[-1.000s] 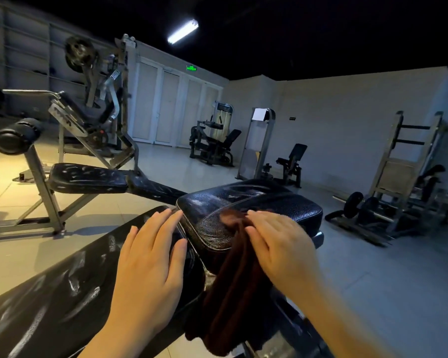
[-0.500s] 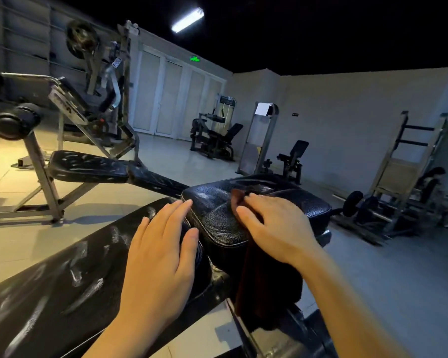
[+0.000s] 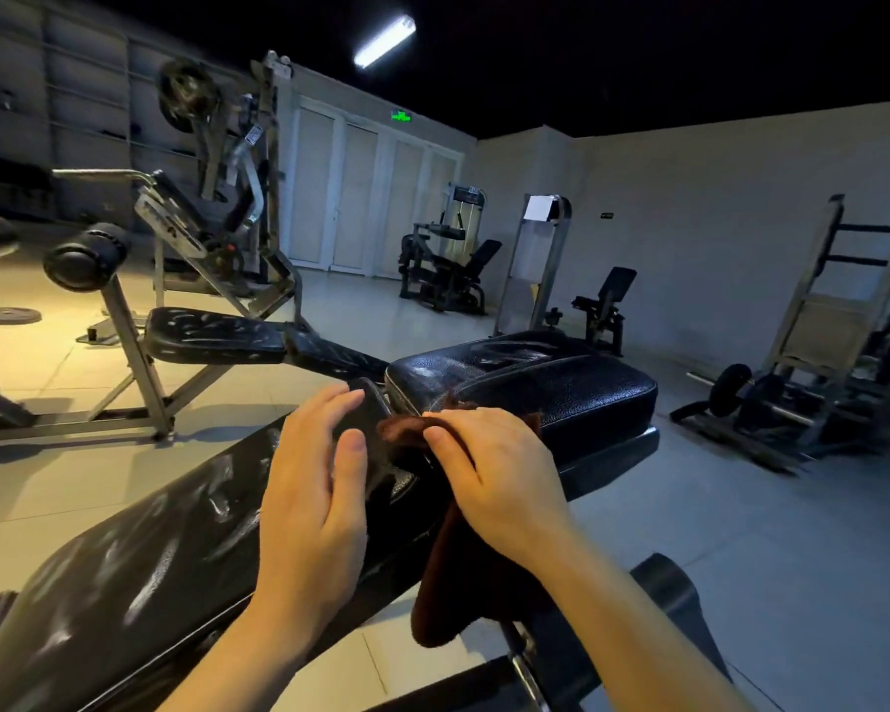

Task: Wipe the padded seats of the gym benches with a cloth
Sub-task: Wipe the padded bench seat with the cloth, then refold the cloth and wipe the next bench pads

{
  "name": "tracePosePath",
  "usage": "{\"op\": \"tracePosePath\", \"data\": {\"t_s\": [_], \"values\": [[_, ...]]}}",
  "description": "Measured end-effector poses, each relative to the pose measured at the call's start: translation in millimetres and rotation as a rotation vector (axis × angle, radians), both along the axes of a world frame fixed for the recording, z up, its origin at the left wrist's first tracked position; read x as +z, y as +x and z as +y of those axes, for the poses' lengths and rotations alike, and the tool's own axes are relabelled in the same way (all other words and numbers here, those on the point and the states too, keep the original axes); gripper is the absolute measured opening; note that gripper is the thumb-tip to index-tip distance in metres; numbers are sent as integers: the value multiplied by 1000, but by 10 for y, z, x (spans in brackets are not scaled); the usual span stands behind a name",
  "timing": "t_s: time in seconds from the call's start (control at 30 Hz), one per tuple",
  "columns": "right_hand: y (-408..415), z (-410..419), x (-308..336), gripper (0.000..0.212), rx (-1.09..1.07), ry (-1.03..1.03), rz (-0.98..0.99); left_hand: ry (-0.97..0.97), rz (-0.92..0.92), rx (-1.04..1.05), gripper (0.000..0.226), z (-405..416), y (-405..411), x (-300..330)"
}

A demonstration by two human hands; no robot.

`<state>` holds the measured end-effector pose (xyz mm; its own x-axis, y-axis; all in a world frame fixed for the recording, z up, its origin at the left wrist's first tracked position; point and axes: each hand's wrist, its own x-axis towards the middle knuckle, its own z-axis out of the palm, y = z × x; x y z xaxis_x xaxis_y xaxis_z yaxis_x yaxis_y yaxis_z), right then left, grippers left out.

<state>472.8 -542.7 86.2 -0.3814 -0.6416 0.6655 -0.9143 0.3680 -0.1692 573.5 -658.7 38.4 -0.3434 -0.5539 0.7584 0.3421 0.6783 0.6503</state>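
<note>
Head view, forward-down, close over bench [image 3: 124, 567]

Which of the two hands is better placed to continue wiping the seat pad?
The right hand: it already holds the brown cloth at the near edge of the seat pad. The left hand rests open on the long back pad, without any cloth.
</note>
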Motion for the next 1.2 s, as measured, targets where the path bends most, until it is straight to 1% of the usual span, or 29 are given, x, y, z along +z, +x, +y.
{"op": "tracePosePath", "data": {"t_s": [0.03,0.07,0.13,0.2,0.23,0.27,0.3,0.4,0.5,0.57,0.67,0.7,0.77,0.8,0.83,0.93,1.03,1.07,1.13,1.17,1.2], "values": [[12,37,19,42,34,-25,-123,-39,-10,8,35,51,82,-13],[25,76,61,40,74,-72,-293,-81,-24,7,31,108,159,-26],[94,159,172,36,124,-287,-650,-122,-82,-41,27,223,271,-50],[163,214,228,37,185,-474,-1004,-88,-205,-170,35,333,306,-64],[198,229,233,38,225,-543,-1145,-65,-273,-236,42,380,296,-77],[220,251,223,41,248,-601,-1240,-51,-322,-283,45,428,284,-92],[250,278,214,43,253,-658,-1295,-38,-335,-310,43,473,275,-110],[308,364,185,45,245,-794,-1356,24,-272,-323,18,559,310,-130],[365,441,152,44,254,-821,-1405,29,-266,-296,17,567,406,-142],[387,469,118,37,287,-821,-1418,-6,-262,-258,17,540,506,-108],[390,517,70,24,375,-789,-1433,-109,-277,-167,18,393,667,-1],[379,532,59,22,395,-779,-1434,-152,-300,-129,18,321,719,45],[352,560,32,32,426,-749,-1425,-254,-373,-53,21,160,817,137],[334,569,14,37,438,-706,-1411,-290,-415,-27,24,83,874,192],[320,568,-1,39,447,-644,-1392,-308,-447,-19,21,13,935,245],[309,532,-32,37,486,-485,-1347,-360,-533,7,24,-191,1057,351],[311,479,-37,47,544,-368,-1363,-404,-596,34,14,-258,1243,441],[315,460,-32,47,547,-334,-1368,-416,-614,19,16,-252,1325,460],[319,415,-21,37,524,-271,-1347,-409,-715,-9,30,-344,1365,419],[323,392,-9,30,505,-254,-1328,-382,-839,-14,32,-491,1353,312],[328,371,5,25,490,-249,-1311,-397,-978,-72,39,-665,1506,102]]}}
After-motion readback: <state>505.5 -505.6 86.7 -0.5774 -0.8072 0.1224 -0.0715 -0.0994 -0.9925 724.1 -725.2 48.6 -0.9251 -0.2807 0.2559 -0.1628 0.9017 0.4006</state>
